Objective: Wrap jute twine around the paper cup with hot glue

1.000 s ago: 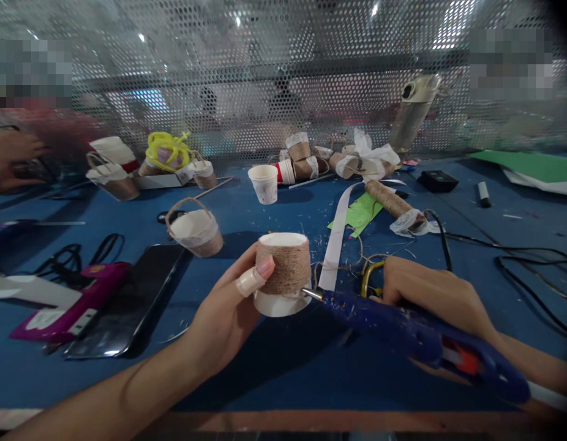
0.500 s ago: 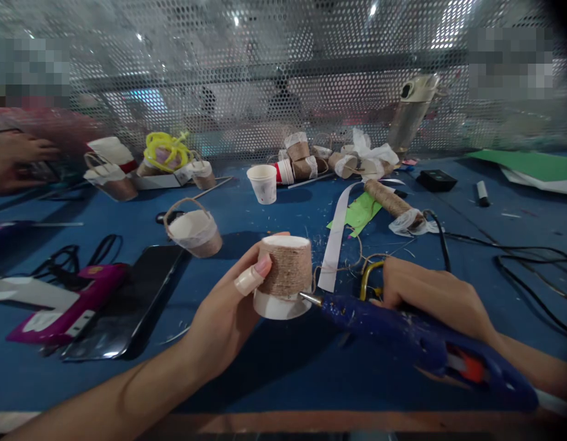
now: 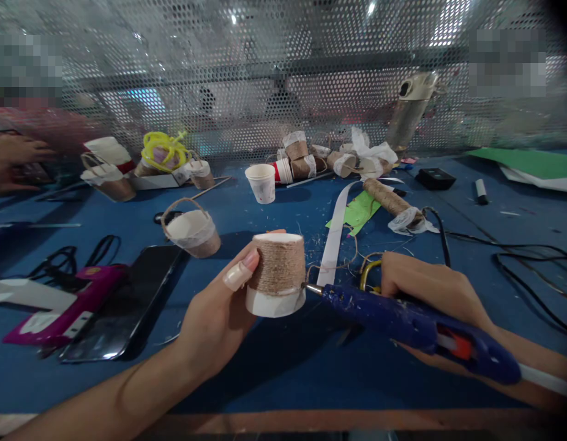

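Note:
My left hand (image 3: 219, 312) is closed around a white paper cup (image 3: 277, 305) wrapped in brown twine (image 3: 278, 266), its thumb pressing the near side. A bandage or tape circles that thumb. My right hand (image 3: 430, 294) is closed on a blue glue gun (image 3: 394, 321), whose metal tip is at the cup's right side, by the lower edge of the twine. Yellow-handled scissors (image 3: 370, 277) show beside my right fingers. A loose strand of twine runs from the cup past a white paper strip (image 3: 335, 245).
A lace-trimmed basket (image 3: 194, 233), a phone (image 3: 127, 306) and a magenta tool (image 3: 76, 306) lie left. Behind are a white cup (image 3: 261, 184), a twine roll (image 3: 391, 202) and several small baskets. Another person's hand (image 3: 17, 159) is far left; black cables (image 3: 517, 248) lie right.
The cup in my left hand has shifted slightly left and turned a little. My right hand and the glue gun have moved slightly left and up, the tip staying by the cup's side.

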Available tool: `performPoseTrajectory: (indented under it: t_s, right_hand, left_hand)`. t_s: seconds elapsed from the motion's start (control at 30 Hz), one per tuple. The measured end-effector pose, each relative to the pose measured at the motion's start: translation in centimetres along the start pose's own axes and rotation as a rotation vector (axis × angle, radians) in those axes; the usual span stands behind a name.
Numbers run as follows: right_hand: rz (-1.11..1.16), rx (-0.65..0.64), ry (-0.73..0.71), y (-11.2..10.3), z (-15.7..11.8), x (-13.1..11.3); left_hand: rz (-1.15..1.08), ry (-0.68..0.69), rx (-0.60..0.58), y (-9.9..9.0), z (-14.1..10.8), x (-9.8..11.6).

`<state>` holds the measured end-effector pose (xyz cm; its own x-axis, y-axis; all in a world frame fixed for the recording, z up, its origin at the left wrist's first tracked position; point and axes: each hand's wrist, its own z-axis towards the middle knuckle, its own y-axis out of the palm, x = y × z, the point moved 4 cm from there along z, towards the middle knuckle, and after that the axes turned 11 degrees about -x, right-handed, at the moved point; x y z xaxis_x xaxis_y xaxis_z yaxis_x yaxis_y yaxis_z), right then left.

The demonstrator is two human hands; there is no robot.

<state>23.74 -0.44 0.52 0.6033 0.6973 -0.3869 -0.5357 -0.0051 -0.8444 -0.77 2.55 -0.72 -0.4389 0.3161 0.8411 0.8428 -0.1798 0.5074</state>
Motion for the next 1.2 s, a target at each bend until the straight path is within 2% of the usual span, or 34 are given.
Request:
performPoseTrajectory:
  t_s: [0.23,0.33,0.43,0.47,0.53,0.63,0.7,0.73,0.8,0.93,1.13,1.2]
  right_hand:
    - [-0.027,-0.004,-0.039,-0.2,0.1,0.4]
    - [0.009,0.033,-0.03,-0.8,0.3,0.2]
    - [0.124,0.067,0.001,-1.3,0.6,-0.2]
    - [0.18,0.023,0.051,-1.2,0.7,-0.2]
    - [0.332,0.167,0.064,-1.3,0.7,-0.1]
    - [0.44,0.187,0.203,-0.2,0.9,0.9]
    - [0.552,0.127,0.316,1.0,1.1,1.8]
    - [0.62,0.053,0.384,1.8,1.3,2.2]
    - [0.756,-0.056,0.384,2.7,1.7,2.3]
    - [0.936,-0.04,0.4,2.6,2.4,2.1]
    - [0.914,-0.096,0.226,1.3,2.4,1.5]
    - [0.899,-0.09,0.224,1.1,2.2,1.8]
  left_hand:
    - [-0.027,0.008,-0.029,-0.4,0.1,-0.1]
    - [-0.022,0.023,-0.058,-0.3,0.2,0.0]
    - [-0.016,0.026,-0.114,0.1,0.3,-0.1]
    - [-0.013,0.028,-0.14,0.3,0.3,-0.1]
    - [-0.002,0.032,-0.186,0.7,0.3,-0.3]
    - [0.011,0.018,-0.209,1.3,0.3,-0.5]
    - [0.012,0.003,-0.205,1.5,0.2,-0.7]
    - [0.012,-0.004,-0.203,1.6,0.2,-0.8]
    - [0.013,-0.01,-0.207,1.7,0.2,-0.9]
    - [0.026,-0.005,-0.2,1.5,0.5,-0.9]
    - [0.062,-0.007,-0.146,0.9,0.7,-0.8]
    - [0.067,-0.006,-0.13,0.8,0.7,-0.8]
